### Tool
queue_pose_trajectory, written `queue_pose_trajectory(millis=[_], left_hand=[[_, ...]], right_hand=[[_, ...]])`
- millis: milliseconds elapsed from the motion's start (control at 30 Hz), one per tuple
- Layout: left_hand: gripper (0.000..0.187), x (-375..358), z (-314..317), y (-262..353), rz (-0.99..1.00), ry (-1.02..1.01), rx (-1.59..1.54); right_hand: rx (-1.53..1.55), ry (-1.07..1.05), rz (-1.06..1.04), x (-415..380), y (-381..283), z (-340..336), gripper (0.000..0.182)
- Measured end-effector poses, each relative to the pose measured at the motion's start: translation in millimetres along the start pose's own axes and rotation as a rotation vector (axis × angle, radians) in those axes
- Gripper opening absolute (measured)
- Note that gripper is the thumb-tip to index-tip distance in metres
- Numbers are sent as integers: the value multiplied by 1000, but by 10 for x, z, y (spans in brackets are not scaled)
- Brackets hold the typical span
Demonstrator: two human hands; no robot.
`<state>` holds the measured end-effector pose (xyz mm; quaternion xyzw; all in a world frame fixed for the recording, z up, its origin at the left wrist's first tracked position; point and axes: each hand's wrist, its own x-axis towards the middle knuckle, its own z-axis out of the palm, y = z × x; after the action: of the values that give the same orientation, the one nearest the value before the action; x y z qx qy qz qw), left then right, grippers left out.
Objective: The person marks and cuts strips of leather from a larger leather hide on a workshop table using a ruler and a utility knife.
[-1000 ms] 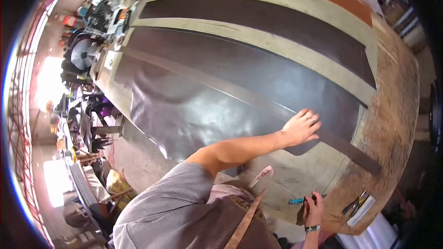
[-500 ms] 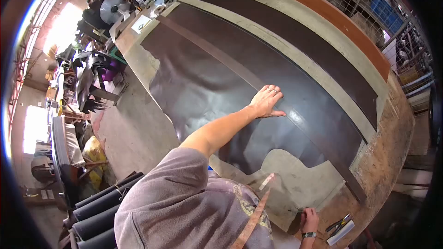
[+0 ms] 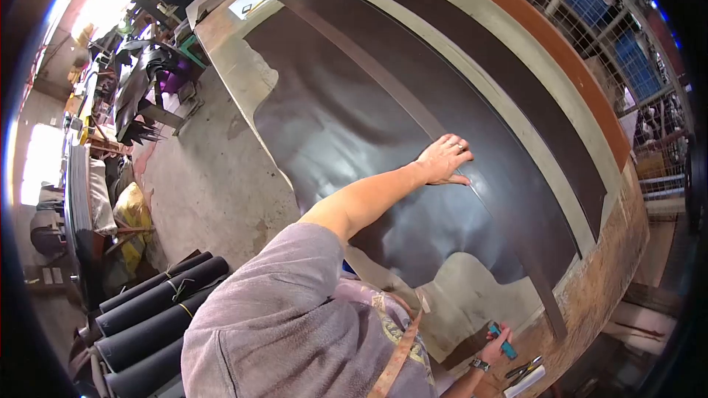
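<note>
A large dark brown leather hide point(image 3: 332, 96) lies spread on the table, with a long straight brown strip point(image 3: 369, 66) laid diagonally across it. My left hand point(image 3: 445, 160) presses down on the strip near its middle, fingers and thumb spread. Close to the table's near right part, my right hand point(image 3: 498, 346) is closed on a teal tool point(image 3: 509, 349). Beside that hand lie dark-handled pliers point(image 3: 525, 370) and a white object point(image 3: 525, 383).
Another dark leather strip point(image 3: 472, 51) and an orange-brown piece point(image 3: 546, 44) lie farther across the table. Black rolls point(image 3: 158, 317) stand at the lower left. A wire cage point(image 3: 590, 7) borders the far right. Paper point(image 3: 247, 4) lies on the far left corner.
My right hand has lifted a little and now shows the teal tool in its grip. The view has shifted, while my left hand stays on the strip.
</note>
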<state>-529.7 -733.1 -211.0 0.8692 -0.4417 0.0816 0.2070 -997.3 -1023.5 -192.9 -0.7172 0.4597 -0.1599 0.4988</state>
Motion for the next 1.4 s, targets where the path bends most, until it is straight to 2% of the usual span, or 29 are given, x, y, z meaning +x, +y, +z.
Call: queue_pose_trajectory(millis=[67, 233, 267, 300, 333, 367, 400, 433, 467, 500, 533, 567, 600, 633, 667, 700, 733, 767, 800, 900, 1000, 1033, 1133, 1167, 1267, 1400], left_hand=[[64, -104, -154, -293, -92, 7, 16], [76, -424, -501, -1438, -309, 91, 134], [77, -399, -971, -1560, -369, -60, 171], [73, -491, -1096, -1753, -381, 73, 304], [69, -457, -1493, -1950, -367, -32, 291], [64, -460, -1624, -2156, -408, -40, 330], [60, -560, -1452, -2523, -421, 27, 367], [61, -594, -1455, -2860, -445, -5, 391], [66, -695, -1438, -3279, -354, 68, 435], [69, -801, -1420, -3810, -348, 90, 340], [73, -925, -1363, -4089, -437, 106, 590], [75, -1021, -1301, -4449, -475, 123, 608], [74, -1003, -1437, -4570, -479, 75, 522], [74, -975, -1668, -4589, -506, 30, 465], [73, -955, -1818, -4554, -592, -5, 462], [74, -933, -2022, -4554, -681, -83, 482], [76, -1052, -2075, -4725, -679, -3, 529], [82, -1078, -2193, -4912, -715, -4, 426], [87, -1173, -2093, -5191, -705, 116, 391], [97, -1271, -2112, -5549, -771, 79, 343], [98, -1362, -2105, -5600, -741, 164, 327], [98, -1391, -2138, -5581, -707, 234, 324], [98, -1328, -2222, -5475, -736, 279, 288], [99, -1319, -2199, -5471, -745, 300, 292], [106, -1305, -2185, -5470, -767, 282, 276], [110, -1284, -2242, -5476, -787, 245, 246]], right_hand=[[29, -89, 56, 41, 205, -34, 47], [45, -55, 162, 167, 432, -98, 50], [74, -123, 237, 285, 431, -77, 52], [92, -147, 333, 221, 503, -256, 54], [203, 2, 373, 204, 408, -64, 57], [205, 85, 481, 175, 330, -96, 55], [169, 175, 561, -166, -748, 435, 52], [-344, -51, 308, -4, -256, -89, 52], [-81, 79, 261, -107, -541, 74, 51], [-152, 85, 284, -96, -996, 340, 51], [-158, 57, 265, -38, -1139, 318, 52], [-152, 0, 242, -1, -1264, 401, 54], [-296, 46, 252, -24, -1666, 661, 54], [-378, -80, 67, 106, -1604, 572, 56], [-328, -12, 168, 57, -1946, 869, 45], [-316, -110, -21, 264, -1865, 968, 46], [-172, -219, 50, 586, -1976, 1225, 50], [-164, -197, 120, 792, -2140, 1549, 55], [-241, -260, 78, 885, -2495, 2039, 57], [-325, -449, -104, 1071, -3281, 3667, 59], [-405, -627, -309, 1118, -3968, 5243, 57], [-361, -708, -366, 1140, -4117, 5756, 56], [-281, -943, -434, 1011, -4770, 7208, 59], [-257, -1013, -521, 946, -4940, 7645, 60], [-282, -1072, -651, 652, -5422, 8769, 59], [-164, -1113, -716, 304, -5658, 9951, 55]])
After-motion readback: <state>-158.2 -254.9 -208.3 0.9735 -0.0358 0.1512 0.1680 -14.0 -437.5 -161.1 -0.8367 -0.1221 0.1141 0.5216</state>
